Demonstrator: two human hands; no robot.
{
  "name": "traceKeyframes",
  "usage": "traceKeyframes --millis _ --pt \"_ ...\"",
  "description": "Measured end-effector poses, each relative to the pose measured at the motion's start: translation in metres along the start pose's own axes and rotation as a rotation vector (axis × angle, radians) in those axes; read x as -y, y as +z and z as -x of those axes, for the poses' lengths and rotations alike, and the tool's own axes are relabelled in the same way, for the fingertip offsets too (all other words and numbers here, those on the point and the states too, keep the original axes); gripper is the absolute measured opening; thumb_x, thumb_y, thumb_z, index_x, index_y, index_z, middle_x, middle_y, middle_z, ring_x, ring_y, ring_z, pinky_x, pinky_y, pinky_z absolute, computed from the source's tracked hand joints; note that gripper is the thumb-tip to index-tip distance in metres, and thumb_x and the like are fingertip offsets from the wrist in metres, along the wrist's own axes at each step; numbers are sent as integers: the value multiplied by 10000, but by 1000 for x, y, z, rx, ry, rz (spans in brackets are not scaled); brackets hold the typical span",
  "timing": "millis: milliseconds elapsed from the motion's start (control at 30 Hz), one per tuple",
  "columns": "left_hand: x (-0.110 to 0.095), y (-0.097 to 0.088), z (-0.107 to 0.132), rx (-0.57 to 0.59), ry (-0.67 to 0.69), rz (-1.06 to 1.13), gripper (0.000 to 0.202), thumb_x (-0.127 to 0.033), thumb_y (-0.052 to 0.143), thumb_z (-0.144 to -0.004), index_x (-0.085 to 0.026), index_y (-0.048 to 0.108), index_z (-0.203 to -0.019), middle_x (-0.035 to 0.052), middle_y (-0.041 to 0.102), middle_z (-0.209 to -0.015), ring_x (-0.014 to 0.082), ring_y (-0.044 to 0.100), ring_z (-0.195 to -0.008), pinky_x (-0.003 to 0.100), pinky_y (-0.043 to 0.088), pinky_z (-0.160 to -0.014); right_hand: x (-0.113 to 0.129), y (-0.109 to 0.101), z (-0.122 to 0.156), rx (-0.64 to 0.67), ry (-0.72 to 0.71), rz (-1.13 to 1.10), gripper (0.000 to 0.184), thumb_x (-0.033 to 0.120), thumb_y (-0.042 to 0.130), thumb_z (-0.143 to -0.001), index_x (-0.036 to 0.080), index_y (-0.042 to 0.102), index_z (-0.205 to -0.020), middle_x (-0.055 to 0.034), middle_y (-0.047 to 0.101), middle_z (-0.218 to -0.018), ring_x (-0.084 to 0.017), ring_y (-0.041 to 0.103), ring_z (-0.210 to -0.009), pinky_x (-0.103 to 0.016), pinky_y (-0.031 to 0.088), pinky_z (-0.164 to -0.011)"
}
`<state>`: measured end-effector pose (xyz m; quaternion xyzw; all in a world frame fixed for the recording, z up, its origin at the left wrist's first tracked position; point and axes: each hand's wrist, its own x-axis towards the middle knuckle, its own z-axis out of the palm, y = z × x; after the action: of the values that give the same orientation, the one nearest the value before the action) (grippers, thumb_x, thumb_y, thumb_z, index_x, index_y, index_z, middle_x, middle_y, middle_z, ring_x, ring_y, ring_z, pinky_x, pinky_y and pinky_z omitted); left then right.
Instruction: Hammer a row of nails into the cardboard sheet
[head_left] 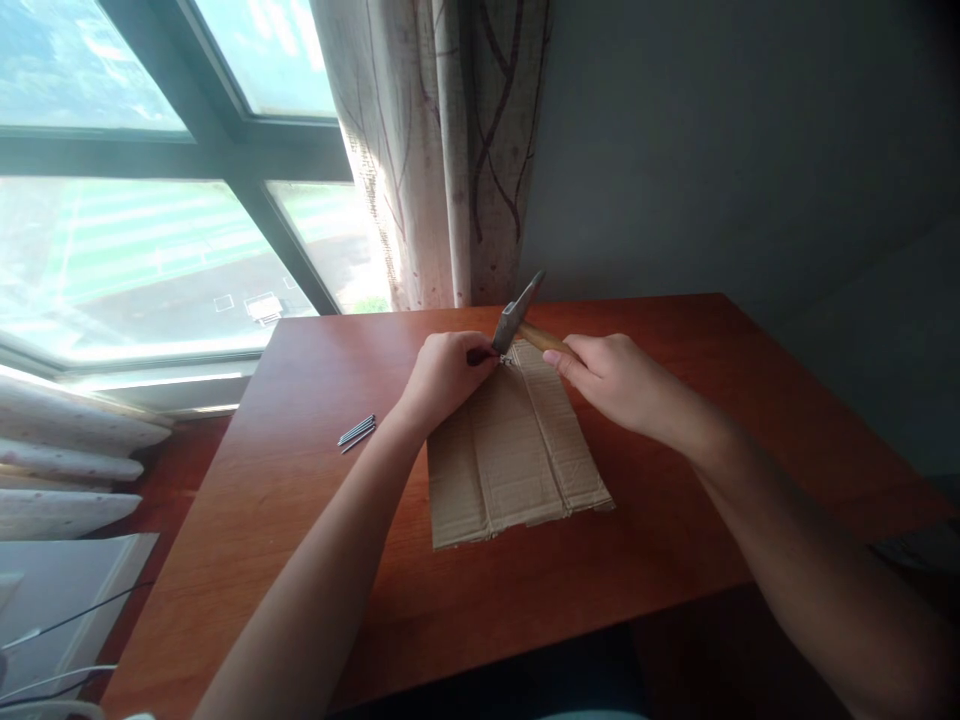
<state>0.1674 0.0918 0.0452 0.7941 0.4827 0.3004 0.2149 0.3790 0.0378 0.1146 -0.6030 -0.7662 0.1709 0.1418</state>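
Centrally, a flat sheet of ribbed brown cardboard, creased lengthwise and ragged at its near edge, is laid on a smooth reddish wooden surface; at its far edge a nail, barely seen, is pinched in the pressed-together grip of the left hand; a hammer with grey metal head and pale wooden handle is clasped in the closed grip of the right hand, its head held just at the nail; loose nails are seen left of the sheet, apart from it; bare surface is left all around.
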Motion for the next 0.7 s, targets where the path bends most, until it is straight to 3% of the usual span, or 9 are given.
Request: traceKeyframes --millis 100,233,333,433,700 --pt "-2 -10 3 -12 10 -61 166 -236 623 -815 -216 746 -926 41 755 -879 199 673 -780 320 510 -729 -3 0 1 -3 -8 -21 374 418 452 -983 216 425 -669 12 503 -595 -123 419 -530 -280 272 -549" --pt "-4 -20 14 -18 76 -202 265 -282 676 -793 -226 719 -1049 75 717 -1147 274 646 -1053 428 490 -950 -5 -3 3 -18 -17 -21 400 431 455 -987 212 417 -656 16 495 -586 -117 423 -532 -284 267 -553" --pt "-5 -20 23 35 61 -269 307 -330 692 -789 -248 701 -1085 77 649 -1295 322 573 -1203 494 441 -1035 -4 -7 4 -39 -15 -24 415 446 458 -988 214 393 -650 24 471 -568 -115 409 -523 -287 258 -546" --pt "-4 -15 28 74 34 -235 286 -319 686 -792 -247 684 -1069 70 634 -1316 310 570 -1211 486 435 -1050 -2 -7 3 -45 -12 -20 410 436 458 -989 217 387 -650 24 467 -568 -117 408 -524 -288 256 -542" --pt "5 -11 29 45 9 -165 337 -334 697 -790 -249 605 -1103 64 662 -1231 289 583 -1169 461 444 -1024 0 4 -6 24 -24 5 377 424 452 -985 211 462 -674 -16 584 -638 -135 486 -555 -286 292 -559"
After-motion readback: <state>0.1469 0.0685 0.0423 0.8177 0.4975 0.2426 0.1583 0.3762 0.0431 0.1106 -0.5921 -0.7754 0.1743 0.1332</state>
